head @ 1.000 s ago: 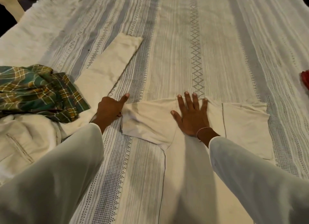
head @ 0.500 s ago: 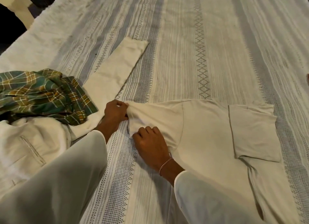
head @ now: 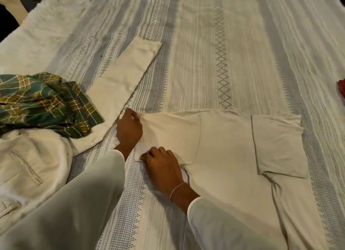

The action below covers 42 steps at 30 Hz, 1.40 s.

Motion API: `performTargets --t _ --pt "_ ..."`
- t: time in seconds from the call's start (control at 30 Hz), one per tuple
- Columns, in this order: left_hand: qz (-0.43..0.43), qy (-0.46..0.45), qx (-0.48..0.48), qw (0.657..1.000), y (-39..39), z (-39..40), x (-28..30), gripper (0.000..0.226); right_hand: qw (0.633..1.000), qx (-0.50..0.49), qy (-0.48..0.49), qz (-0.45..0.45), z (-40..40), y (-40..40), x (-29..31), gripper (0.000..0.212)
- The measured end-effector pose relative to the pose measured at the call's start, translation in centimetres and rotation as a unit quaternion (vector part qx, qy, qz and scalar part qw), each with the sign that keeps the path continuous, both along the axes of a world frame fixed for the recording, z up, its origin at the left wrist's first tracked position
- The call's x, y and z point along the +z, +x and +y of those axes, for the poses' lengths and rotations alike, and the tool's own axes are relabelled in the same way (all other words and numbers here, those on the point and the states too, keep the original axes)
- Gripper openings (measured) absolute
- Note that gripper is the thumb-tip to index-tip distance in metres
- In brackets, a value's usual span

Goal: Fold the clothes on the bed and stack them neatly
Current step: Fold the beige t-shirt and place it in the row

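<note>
Striped bedspread (head: 214, 44), beige t-shirt (head: 224, 152) laid flat at centre-right w/ both hands on its left sleeve.
L hand (head: 128, 132) pinches sleeve's top corner, fingers curled round fabric; R hand (head: 162, 162) pinches sleeve's bottom hem, knuckles up, bracelet on wrist. Shirt's right sleeve is folded in over the body. Cream jacket (head: 35, 156) & green plaid cloth (head: 43, 100) lie at left, plaid on top of jacket; jacket sleeve stretches away diagonally.

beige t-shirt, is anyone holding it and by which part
Yes. Both hands hold the beige t-shirt by its left sleeve: the left hand pinches the cuff's far corner, the right hand grips the near corner.
</note>
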<state>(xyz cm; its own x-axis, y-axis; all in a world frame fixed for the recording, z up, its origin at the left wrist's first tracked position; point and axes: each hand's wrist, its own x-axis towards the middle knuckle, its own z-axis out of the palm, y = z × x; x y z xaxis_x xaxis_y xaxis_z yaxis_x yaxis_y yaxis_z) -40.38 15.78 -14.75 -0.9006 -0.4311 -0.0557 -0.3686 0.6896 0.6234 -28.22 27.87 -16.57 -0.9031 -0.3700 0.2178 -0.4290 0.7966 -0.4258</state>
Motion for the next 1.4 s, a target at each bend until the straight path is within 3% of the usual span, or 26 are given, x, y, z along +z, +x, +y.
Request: performTargets --t 0.13,0.3,0.4,0.6,0.77,0.93,1.03,1.17,1.27,1.37,1.4 --pt "0.007 0.026 0.057 0.998 1.2 1.0 0.4 0.023 0.984 0.010 -0.141 -0.111 1.6 0.0 0.9 0.025" --pt "0.012 0.060 0.054 0.997 3.9 0.5 1.5 0.042 0.965 -0.107 -0.216 -0.105 6.4 0.8 2.7 0.021" --pt "-0.001 0.031 0.046 0.998 7.4 0.5 2.3 0.046 0.966 -0.125 -0.196 -0.114 9.8 3.3 2.9 0.015" --pt "-0.070 0.036 -0.069 0.995 17.4 3.1 2.9 0.023 0.968 -0.118 -0.129 -0.182 13.4 10.2 3.5 0.020" --pt "-0.222 0.072 -0.151 0.961 26.1 6.2 4.2 0.035 0.965 -0.087 -0.100 -0.225 13.5 17.3 3.5 0.025" --pt "-0.342 0.132 -0.179 0.913 33.4 7.4 4.9 0.028 0.961 -0.074 -0.057 -0.261 12.2 24.3 2.8 0.023" --pt "-0.403 0.109 -0.193 0.888 38.4 7.3 5.3 0.026 0.948 -0.038 -0.035 -0.313 10.8 29.6 3.2 0.022" --pt "-0.429 0.120 -0.170 0.879 43.5 6.5 5.5 0.022 0.941 -0.010 -0.026 -0.338 9.6 35.1 3.9 0.022" --pt "-0.422 0.149 -0.163 0.879 45.5 5.8 6.1 0.026 0.940 -0.032 -0.061 -0.334 8.8 37.7 5.0 0.035" --pt "-0.438 0.155 -0.167 0.870 46.9 5.2 6.4 0.021 0.957 -0.060 -0.033 -0.284 7.4 40.7 6.0 0.080" --pt "-0.443 0.161 -0.167 0.866 47.4 5.0 6.5 0.018 0.963 -0.064 -0.002 -0.263 6.7 41.9 6.1 0.086"
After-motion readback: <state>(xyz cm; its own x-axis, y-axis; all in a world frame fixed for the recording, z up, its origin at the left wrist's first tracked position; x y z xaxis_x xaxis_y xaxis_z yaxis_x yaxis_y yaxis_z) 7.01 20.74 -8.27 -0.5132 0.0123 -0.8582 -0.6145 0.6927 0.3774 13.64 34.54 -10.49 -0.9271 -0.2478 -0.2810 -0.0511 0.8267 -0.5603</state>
